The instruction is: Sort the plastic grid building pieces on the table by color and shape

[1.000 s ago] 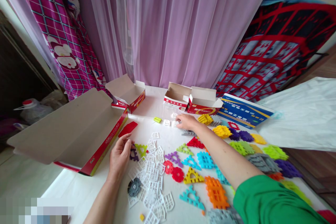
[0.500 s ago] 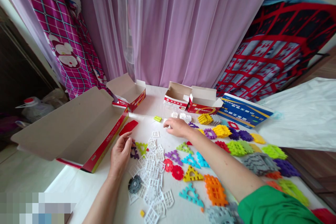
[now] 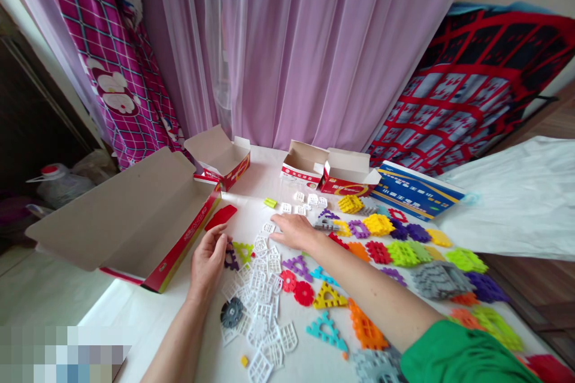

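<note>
Could easily drag extras along from the white lattice heap (image 3: 259, 280), centre and near side (all thin, overlapping, prime snag material). Right hand (image 3: 291, 231) fairly narrow at a white window piece (image 3: 268, 228), pinching or not, can't tell; left hand (image 3: 209, 260) loosely curled by a purple triangle (image 3: 231, 257), grip hidden. Pale tabletop (image 3: 265, 167) underneath, lilac curtain (image 3: 314, 54) behind, big open carton (image 3: 184, 239) off left.

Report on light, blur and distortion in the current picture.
Head view: soft light without hard shadows, white lattice pieces low in contrast on the white tabletop; head view: wide-angle stretching near the edges, as in the big open box; head view: a pixelated patch at lower left; head view: detail too small to tell whether the right hand grips anything.
</note>
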The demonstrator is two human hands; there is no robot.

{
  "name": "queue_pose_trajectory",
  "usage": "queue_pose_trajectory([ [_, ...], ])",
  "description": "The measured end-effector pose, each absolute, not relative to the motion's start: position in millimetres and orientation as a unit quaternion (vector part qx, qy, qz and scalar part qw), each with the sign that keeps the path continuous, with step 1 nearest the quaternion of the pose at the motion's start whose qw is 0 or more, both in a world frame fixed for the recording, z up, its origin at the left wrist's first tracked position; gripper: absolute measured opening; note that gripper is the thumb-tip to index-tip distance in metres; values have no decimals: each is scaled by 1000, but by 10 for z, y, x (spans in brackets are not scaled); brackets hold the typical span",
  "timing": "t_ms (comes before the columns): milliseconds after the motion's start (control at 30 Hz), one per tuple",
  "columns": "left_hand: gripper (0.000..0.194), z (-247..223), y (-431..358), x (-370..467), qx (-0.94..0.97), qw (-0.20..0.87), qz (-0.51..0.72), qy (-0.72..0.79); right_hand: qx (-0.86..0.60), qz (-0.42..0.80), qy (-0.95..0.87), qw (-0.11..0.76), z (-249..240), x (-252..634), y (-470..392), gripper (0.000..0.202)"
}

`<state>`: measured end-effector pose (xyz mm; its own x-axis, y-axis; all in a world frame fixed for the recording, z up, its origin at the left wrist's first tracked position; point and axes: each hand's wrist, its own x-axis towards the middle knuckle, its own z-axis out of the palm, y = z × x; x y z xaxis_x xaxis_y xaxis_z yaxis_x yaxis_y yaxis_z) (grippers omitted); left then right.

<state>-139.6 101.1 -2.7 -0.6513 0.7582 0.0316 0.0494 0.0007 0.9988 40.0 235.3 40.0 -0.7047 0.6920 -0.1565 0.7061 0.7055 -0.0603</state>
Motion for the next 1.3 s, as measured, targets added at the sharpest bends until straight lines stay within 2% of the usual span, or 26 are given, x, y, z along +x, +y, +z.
queue_pose_trajectory([
  [133,51,-37,1013,-1403,312,275,635,652,304,-73,945,94,435,436,2459,51],
  [200,51,-38,1013,-1406,313,275,633,652,285,-72,949,111,457,426,2502,44],
  [367,49,-36,1011,-1403,311,276,642,644,292,-64,950,90,471,433,2497,27],
  [567,50,-28,1014,-1390,304,285,640,645,283,-116,947,97,494,521,2461,44],
  [867,50,-25,1008,-1394,308,278,636,651,323,-99,940,57,392,412,2392,31],
  [1033,52,-28,1014,-1393,304,284,641,645,317,-133,938,52,385,403,2413,40],
  [1300,50,-35,1020,-1395,308,281,642,644,341,-131,930,43,403,444,2505,33],
])
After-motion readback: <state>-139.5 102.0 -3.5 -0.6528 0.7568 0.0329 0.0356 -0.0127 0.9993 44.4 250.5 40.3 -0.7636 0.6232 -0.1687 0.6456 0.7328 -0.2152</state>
